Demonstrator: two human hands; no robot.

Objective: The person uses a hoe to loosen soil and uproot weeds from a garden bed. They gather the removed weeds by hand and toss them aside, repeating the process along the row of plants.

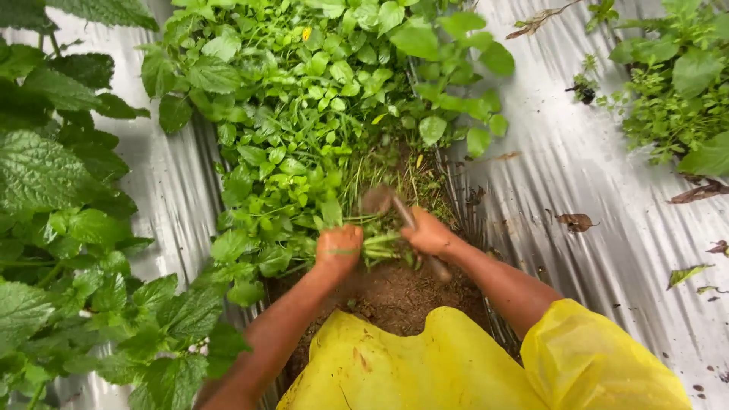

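My left hand (338, 249) is closed round a bunch of green weed stems (380, 244) at ground level. My right hand (429, 231) grips the handle of a small curved blade tool (383, 201), whose blurred metal head sits just above the stems. Both hands meet over a strip of brown soil (395, 292) between two sheets of silver plastic mulch. A thick patch of leafy green weeds (304, 114) rises from the strip beyond my hands. My yellow raincoat (456, 364) fills the bottom of the view.
Silver plastic mulch (592, 175) covers the ground on the right, strewn with dry leaves, and mulch (167, 190) also lies on the left. Large serrated-leaf plants (61, 228) crowd the left edge. More green plants (676, 83) grow at the top right.
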